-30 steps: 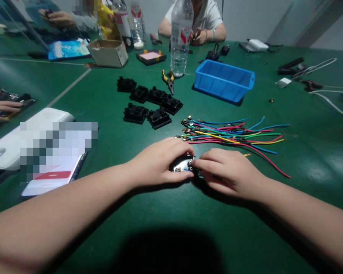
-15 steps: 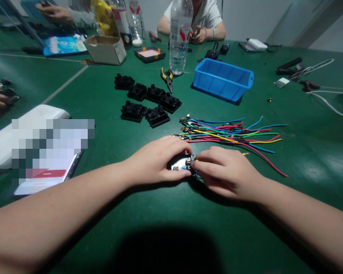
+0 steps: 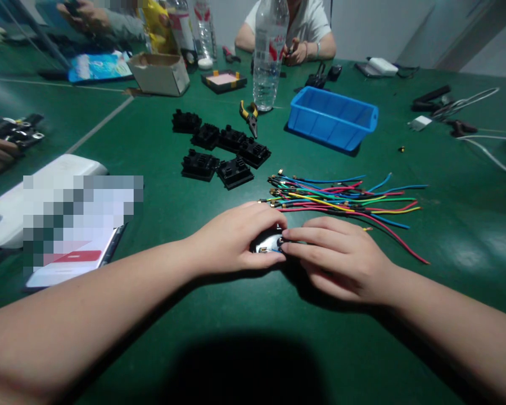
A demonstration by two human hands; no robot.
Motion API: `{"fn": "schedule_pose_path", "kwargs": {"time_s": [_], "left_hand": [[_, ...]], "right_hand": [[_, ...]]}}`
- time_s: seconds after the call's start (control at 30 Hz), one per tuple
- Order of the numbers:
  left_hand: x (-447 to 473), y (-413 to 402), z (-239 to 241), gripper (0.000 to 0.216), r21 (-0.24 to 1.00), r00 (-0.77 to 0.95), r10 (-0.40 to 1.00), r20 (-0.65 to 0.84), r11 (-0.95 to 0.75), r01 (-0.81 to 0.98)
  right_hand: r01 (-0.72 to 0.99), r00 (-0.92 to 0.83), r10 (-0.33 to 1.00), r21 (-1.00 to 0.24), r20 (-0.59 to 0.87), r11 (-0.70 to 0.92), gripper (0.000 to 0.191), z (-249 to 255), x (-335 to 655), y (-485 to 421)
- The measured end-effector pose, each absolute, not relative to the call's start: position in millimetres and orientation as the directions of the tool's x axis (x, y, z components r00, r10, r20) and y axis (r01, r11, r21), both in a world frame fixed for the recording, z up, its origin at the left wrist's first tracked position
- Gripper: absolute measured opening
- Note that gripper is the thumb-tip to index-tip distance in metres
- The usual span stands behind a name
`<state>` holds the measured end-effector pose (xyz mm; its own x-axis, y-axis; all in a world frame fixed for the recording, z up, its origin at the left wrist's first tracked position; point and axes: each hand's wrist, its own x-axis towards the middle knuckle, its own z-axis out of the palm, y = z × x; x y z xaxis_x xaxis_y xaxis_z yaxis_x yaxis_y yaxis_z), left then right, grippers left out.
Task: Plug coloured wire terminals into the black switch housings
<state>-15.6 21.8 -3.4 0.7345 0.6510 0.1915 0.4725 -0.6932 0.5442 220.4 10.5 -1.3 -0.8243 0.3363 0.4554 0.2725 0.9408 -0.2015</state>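
The left hand (image 3: pixel 242 239) has thumb and fingers clamped on a white-and-black part (image 3: pixel 266 245); the right hand (image 3: pixel 341 256) touches its three-o'clock edge, but I cannot tell if its fingers pinch. Coloured wires (image 3: pixel 341 203) lie at two o'clock, black modules (image 3: pixel 199 164) at eleven.

The part (image 3: pixel 267 244) is black and white, the bin (image 3: pixel 320 127) blue.

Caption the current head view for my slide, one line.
Left grip holds a small part, right grip at its edge, multicolored wires just beyond on the green table.
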Motion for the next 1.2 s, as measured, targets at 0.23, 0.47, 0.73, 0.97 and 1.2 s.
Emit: {"fn": "schedule_pose_path", "kwargs": {"time_s": [0.23,0.47,0.73,0.97,1.2], "left_hand": [[-15,21,-3,0.03,0.55,0.735,0.653,0.186,-0.689,0.473],[-15,21,-3,0.029,0.54,0.737,0.645,0.203,-0.701,0.465],[-15,22,-2,0.029,0.552,0.738,0.65,0.184,-0.689,0.47],[-16,23,-4,0.036,0.557,0.74,0.653,0.162,-0.679,0.478],[-17,22,-1,0.038,0.564,0.732,0.667,0.142,-0.662,0.494]], "right_hand": [[0.258,-0.84,0.351,-0.264,0.414,0.929,0.027,1,218,13],[0.265,-0.854,0.322,-0.192,0.409,0.945,0.031,-3,222,13],[0.273,-0.854,0.331,-0.197,0.4,0.942,0.028,-1,221,11],[0.461,-0.682,0.498,-0.214,0.536,0.861,0.02,-7,225,17],[0.694,-0.524,0.714,-0.253,0.465,0.674,0.021,-11,222,19]]}}
